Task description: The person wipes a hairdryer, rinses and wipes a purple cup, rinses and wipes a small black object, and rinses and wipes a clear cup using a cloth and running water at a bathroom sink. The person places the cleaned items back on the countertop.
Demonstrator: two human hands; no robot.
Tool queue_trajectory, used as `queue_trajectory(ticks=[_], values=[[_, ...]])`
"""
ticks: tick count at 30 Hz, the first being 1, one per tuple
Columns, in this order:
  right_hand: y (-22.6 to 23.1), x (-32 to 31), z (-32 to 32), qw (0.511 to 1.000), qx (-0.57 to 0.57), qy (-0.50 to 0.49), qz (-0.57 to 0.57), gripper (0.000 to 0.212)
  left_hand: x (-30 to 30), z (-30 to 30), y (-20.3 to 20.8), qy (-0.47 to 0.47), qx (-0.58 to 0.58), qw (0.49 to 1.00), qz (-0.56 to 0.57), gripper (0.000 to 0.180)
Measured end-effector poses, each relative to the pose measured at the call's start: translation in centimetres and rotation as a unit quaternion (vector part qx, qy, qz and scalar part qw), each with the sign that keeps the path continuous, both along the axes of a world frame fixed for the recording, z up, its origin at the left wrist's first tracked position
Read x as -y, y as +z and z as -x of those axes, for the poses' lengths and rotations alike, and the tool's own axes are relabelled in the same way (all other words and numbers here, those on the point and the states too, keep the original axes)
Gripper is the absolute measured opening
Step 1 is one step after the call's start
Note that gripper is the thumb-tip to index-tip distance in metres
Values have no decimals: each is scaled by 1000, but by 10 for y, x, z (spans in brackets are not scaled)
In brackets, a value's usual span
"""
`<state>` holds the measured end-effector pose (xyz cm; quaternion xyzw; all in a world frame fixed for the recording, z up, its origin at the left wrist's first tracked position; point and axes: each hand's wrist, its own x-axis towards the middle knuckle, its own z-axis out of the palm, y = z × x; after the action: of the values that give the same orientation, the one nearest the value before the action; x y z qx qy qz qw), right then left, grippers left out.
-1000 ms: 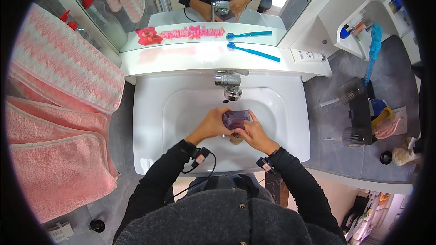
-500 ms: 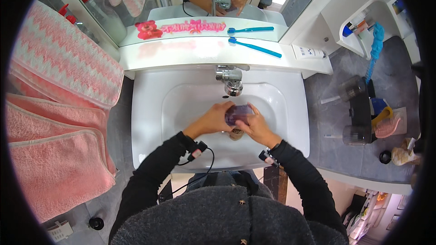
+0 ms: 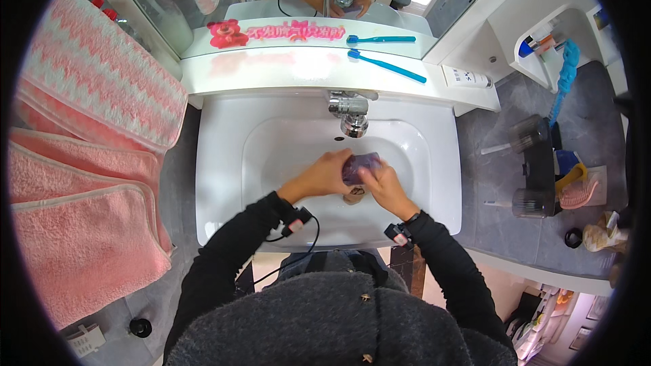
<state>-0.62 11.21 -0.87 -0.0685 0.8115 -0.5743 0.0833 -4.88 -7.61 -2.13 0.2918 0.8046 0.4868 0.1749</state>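
Evidently, the person's left hand (image 3: 328,176) is curling partway closed, its fingers and thumb gripping the left side of a translucent purple cup (image 3: 360,165); the right hand (image 3: 385,188) is closing loosely on the right side of the same cup, its thumb pressing along the near face; the cup is therefore sitting between the two hands, tilting a little, above the basin of a white sink (image 3: 224,163); just below the cup, nearer the person, a brownish shape (image 3: 353,196) is showing, though its kind is hard to tell. Beyond both hands a chrome faucet (image 3: 353,118) is reaching toward the cup; farther beyond the right hand a blue toothbrush (image 3: 390,68) is lying on a white shelf (image 3: 271,71), with a white tube (image 3: 468,77) resting to its right; well left of the left hand, pink towels (image 3: 88,237) are hanging; well right of the right hand, a pink comb (image 3: 580,194) is lying on a grey counter (image 3: 488,230).
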Motion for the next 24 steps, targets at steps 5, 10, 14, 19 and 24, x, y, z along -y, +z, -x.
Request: queue_trajectory(ticks=[5,10,14,19,24], values=[[-7,19,-5,970,48,-232,-46,38,-29,-32,-31,213,-153,964,-44,61],[-10,20,17,957,-53,-277,67,43,-33,-37,-33,205,-148,967,-38,62],[-23,4,12,975,25,-188,113,43,-31,-45,-28,213,-210,953,-41,62],[-46,3,12,980,75,-181,14,37,-33,-54,-31,206,-119,971,27,60],[-46,4,14,984,1,-175,-23,40,-36,-54,-36,194,-48,978,67,62]])
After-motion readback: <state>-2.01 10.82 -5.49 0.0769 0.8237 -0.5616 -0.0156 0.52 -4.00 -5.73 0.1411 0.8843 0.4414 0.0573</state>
